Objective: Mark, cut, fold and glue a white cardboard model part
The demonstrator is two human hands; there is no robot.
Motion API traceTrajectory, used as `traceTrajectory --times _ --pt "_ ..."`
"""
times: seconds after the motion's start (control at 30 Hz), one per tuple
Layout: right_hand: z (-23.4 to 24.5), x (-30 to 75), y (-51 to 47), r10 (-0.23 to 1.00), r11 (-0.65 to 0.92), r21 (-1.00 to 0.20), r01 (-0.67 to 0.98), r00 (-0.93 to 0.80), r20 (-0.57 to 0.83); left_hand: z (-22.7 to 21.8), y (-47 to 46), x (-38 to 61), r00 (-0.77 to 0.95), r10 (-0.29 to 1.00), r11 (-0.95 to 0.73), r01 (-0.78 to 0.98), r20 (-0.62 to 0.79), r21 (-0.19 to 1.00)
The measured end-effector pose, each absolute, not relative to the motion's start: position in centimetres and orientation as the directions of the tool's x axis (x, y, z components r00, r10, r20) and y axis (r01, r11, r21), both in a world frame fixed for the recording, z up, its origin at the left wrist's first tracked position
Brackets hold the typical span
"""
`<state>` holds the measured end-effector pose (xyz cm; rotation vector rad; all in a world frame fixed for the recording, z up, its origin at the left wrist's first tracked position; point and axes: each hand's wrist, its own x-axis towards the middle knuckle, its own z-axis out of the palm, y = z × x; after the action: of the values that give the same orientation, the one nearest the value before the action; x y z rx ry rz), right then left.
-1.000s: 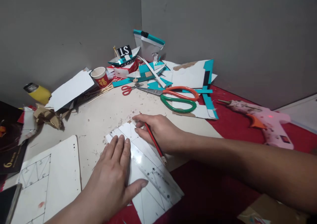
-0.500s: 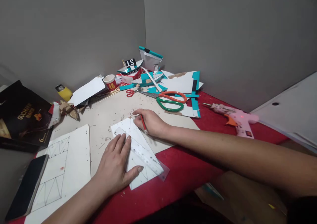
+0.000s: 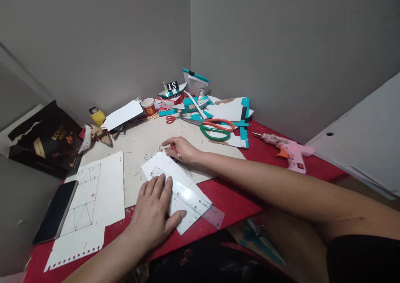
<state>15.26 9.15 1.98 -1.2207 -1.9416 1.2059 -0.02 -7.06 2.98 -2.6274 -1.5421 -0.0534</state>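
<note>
A white card (image 3: 153, 163) with pencil lines lies slanted near the table's front edge. Across it is a clear plastic ruler (image 3: 190, 196), whose near end sticks out past the card. My left hand (image 3: 153, 208) lies flat with fingers stretched, the fingertips on the ruler and the thumb over the card. Just beyond the card's far corner, my right hand (image 3: 185, 151) is closed around a red pencil (image 3: 175, 150). Its fingers partly hide the pencil, and I cannot make out its tip.
Left are a drawn-on paper sheet (image 3: 109, 183), a phone (image 3: 56, 212) and a black box (image 3: 46, 141). Behind lie scissors (image 3: 215, 128), a paper cup (image 3: 148, 106), card boats (image 3: 191, 105) and a yellow bottle (image 3: 97, 116). A pink glue gun (image 3: 290, 147) is at right.
The view has shifted, bringing more of the left side in. The ruler has slid across the card towards the near right. My right hand still holds the pencil, now tilted differently.
</note>
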Motion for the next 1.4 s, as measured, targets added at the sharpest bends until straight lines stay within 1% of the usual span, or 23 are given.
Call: traceTrajectory --times 0.23,0.33,0.43,0.53,0.6,0.67,0.73,0.83,0.9,0.93,1.0,1.1,1.27,1.4 --pt "4.7 16.3 11.4 0.748 0.387 -0.86 0.334 -0.659 0.081 3.4 -7.4 -0.1 0.515 0.856 -0.508 0.856 0.057 -0.101" --pt "4.5 15.8 11.9 0.679 0.447 -0.833 0.325 -0.73 0.08 3.2 -6.8 -0.3 0.552 0.832 -0.544 0.829 0.042 -0.128" --pt "3.9 15.6 11.6 0.642 0.497 -0.8 0.336 -0.763 0.079 2.8 -6.2 -0.7 0.58 0.814 -0.571 0.809 0.032 -0.14" --pt "3.7 16.2 11.1 0.642 0.537 -0.762 0.361 -0.761 0.092 2.5 -5.4 -1.2 0.589 0.807 -0.576 0.803 0.047 -0.155" --pt "3.8 16.9 10.6 0.669 0.547 -0.739 0.394 -0.736 0.102 2.4 -4.8 -1.5 0.589 0.806 -0.572 0.801 0.061 -0.178" --pt "4.2 17.9 10.0 0.708 0.566 -0.696 0.442 -0.693 0.136 2.4 -4.2 -1.8 0.602 0.795 -0.58 0.79 0.073 -0.2" --pt "4.5 19.2 8.9 0.728 0.611 -0.623 0.489 -0.656 0.199 2.4 -3.7 -2.2 0.626 0.775 -0.601 0.772 0.082 -0.209" --pt "4.7 21.4 6.4 0.69 0.679 -0.544 0.493 -0.681 0.245 2.3 -3.3 -2.6 0.653 0.751 -0.628 0.752 0.097 -0.2" --pt "4.3 22.7 4.4 0.644 0.716 -0.506 0.482 -0.736 0.21 2.2 -3.1 -2.9 0.661 0.743 -0.639 0.746 0.101 -0.188" --pt "4.0 23.2 3.4 0.668 0.697 -0.49 0.524 -0.723 0.176 2.2 -3.1 -3.0 0.664 0.74 -0.642 0.744 0.104 -0.183" --pt "3.3 24.0 1.8 0.692 0.689 -0.473 0.55 -0.692 0.204 2.1 -3.1 -3.1 0.669 0.735 -0.647 0.741 0.112 -0.176" --pt "2.2 24.5 0.4 0.676 0.724 -0.439 0.532 -0.672 0.301 2.2 -3.2 -3.1 0.677 0.725 -0.656 0.735 0.125 -0.173" --pt "1.6 24.8 0.1 0.653 0.75 -0.385 0.537 -0.694 0.303 2.4 -3.3 -2.9 0.689 0.71 -0.668 0.724 0.145 -0.17" --pt "1.7 25.0 0.0 0.643 0.756 -0.406 0.513 -0.698 0.315 2.4 -3.2 -2.9 0.691 0.708 -0.668 0.722 0.144 -0.18"
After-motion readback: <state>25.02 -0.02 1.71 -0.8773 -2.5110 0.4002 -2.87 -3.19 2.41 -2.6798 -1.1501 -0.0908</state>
